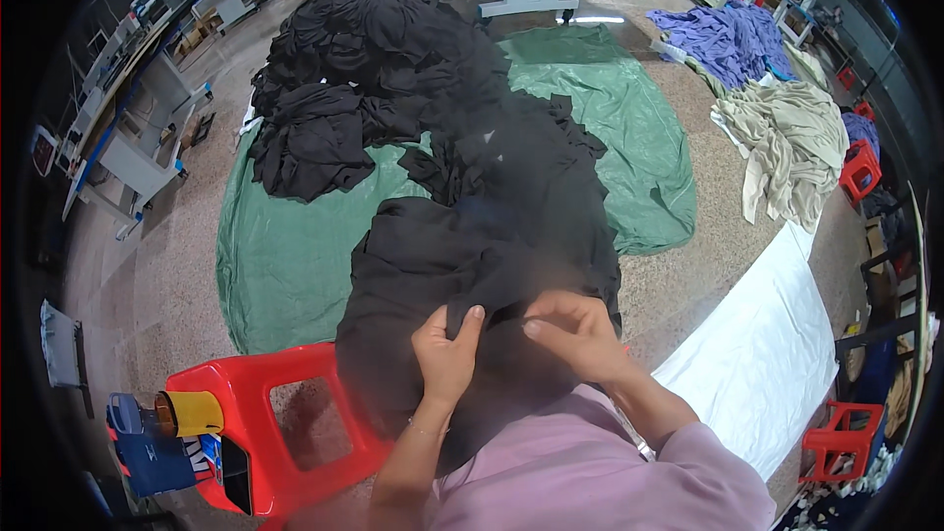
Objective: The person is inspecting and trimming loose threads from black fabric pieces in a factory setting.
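Black cloth (423, 246) lies gathered over my lap and runs forward into more black fabric on the floor. My left hand (447, 354) pinches a fold of this cloth between thumb and fingers. Just to its right, my right hand (575, 334) is raised over the cloth with thumb and forefinger brought together. Whatever it may hold is too small and dark to make out. A large heap of black cloth (369, 39) sits farther off on a green tarp (285, 265).
At my left stands a red stool (236, 383) with a yellow roll (195, 413) at its edge. To the right are a white sheet (757, 354), a beige cloth pile (796, 138), purple cloth (728, 39) and another red stool (846, 442). Worktables (147, 157) line the left.
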Motion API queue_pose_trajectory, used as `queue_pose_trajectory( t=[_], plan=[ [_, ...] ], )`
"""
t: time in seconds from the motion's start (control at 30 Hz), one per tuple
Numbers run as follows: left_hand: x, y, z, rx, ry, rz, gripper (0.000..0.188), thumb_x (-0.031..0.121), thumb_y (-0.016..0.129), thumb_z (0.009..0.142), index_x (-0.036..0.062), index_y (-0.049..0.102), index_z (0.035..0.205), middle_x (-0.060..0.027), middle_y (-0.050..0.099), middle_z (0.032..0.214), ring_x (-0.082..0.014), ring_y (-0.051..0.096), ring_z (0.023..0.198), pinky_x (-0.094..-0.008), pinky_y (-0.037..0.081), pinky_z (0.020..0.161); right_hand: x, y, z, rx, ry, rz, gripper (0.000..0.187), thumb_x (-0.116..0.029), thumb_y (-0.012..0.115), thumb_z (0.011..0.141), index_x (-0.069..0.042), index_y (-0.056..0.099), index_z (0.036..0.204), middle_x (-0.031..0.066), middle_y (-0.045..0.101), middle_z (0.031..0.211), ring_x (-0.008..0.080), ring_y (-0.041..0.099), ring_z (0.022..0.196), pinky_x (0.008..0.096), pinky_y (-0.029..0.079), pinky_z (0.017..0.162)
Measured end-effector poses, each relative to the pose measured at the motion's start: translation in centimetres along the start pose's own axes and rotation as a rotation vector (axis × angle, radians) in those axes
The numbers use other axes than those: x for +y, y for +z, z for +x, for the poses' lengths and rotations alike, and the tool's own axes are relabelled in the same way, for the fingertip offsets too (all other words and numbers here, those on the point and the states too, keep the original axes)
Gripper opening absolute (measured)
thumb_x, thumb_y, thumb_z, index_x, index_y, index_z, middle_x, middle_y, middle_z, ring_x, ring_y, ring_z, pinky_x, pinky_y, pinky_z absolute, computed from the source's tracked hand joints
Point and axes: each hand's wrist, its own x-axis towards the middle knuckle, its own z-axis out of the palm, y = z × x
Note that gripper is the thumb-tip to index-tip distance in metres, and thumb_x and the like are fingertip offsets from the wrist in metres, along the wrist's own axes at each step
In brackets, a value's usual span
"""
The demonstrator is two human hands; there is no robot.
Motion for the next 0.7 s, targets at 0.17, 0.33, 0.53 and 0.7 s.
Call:
queue_pose_trajectory(
  t=[0.17, 0.33, 0.53, 0.7],
  plan=[
    [1.2, -0.9, 0.0, -0.194, -0.201, -0.242, 0.009, 0.006, 0.067, 0.089, -0.0022, 0.07, 0.089, 0.0028, 0.065, 0.078, -0.0023, 0.054, 0.07, -0.0199, 0.044, 0.063, -0.2, 1.1, 1.1, -0.073, -0.525, -0.58, 0.011, 0.0, 0.067, 0.081, 0.0, 0.063, 0.092, 0.0092, 0.056, 0.079, 0.0207, 0.058, 0.067, 0.0284, 0.045, 0.06],
    [0.8, -2.1, 0.1, -0.313, -0.309, -0.369, 0.008, 0.005, 0.066, 0.089, -0.0017, 0.07, 0.092, 0.0002, 0.067, 0.083, -0.0037, 0.057, 0.072, -0.0202, 0.046, 0.064, 0.5, 1.5, 1.1, -0.068, -0.589, -0.766, 0.017, 0.001, 0.07, 0.077, -0.002, 0.063, 0.092, 0.0108, 0.055, 0.081, 0.0297, 0.059, 0.063, 0.0363, 0.048, 0.053],
    [1.5, -2.0, -0.4, -0.343, -0.03, 0.034, 0.01, 0.008, 0.066, 0.09, -0.0013, 0.07, 0.092, 0.0029, 0.066, 0.079, -0.003, 0.056, 0.07, -0.0193, 0.044, 0.062, 0.1, 1.4, 1.0, -0.077, -0.586, -0.76, 0.018, 0.003, 0.07, 0.076, 0.0, 0.064, 0.093, 0.0104, 0.057, 0.082, 0.0287, 0.062, 0.067, 0.0358, 0.049, 0.056],
    [1.6, -1.7, -1.6, -0.296, -0.124, -0.086, 0.012, 0.009, 0.07, 0.088, -0.0015, 0.07, 0.093, 0.0034, 0.063, 0.075, -0.0031, 0.054, 0.068, -0.0197, 0.043, 0.061, 0.0, 1.1, 1.1, -0.1, -0.565, -0.732, 0.018, 0.002, 0.07, 0.076, 0.0, 0.065, 0.093, 0.0102, 0.059, 0.083, 0.0287, 0.062, 0.069, 0.0351, 0.05, 0.057]
  ],
)
